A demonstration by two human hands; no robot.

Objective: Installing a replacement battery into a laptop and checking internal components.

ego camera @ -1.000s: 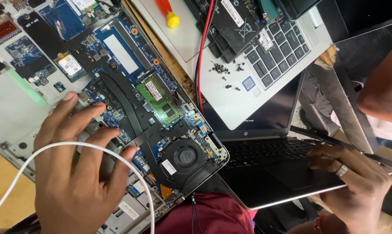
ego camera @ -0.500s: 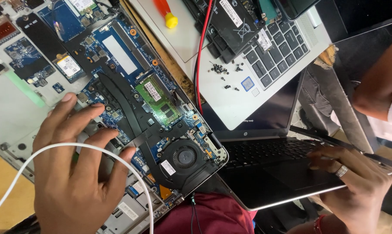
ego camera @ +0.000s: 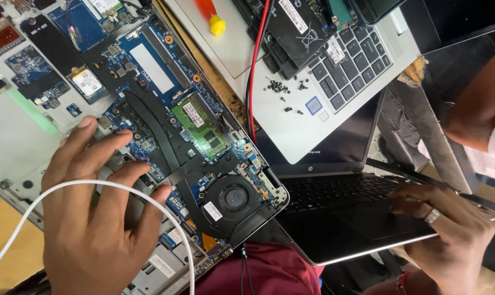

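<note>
Resting flat, grip wide, left hand (ego camera: 97, 218) is covering opened laptop's exposed blue motherboard (ego camera: 165, 125); beside it, right hand (ego camera: 449, 235), empty, is touching black laptop (ego camera: 346, 218); cover off, reassembly pending.

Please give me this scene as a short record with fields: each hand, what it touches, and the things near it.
left hand: fingers spread flat on the opened laptop board
right hand: rests on the black laptop, a ring on one finger
white cable: arcs over the left hand
cooling fan: round, black, beside the left fingertips
green memory module: seated on the board
loose screws: scattered on the silver laptop
another person's arm: upper right
</note>
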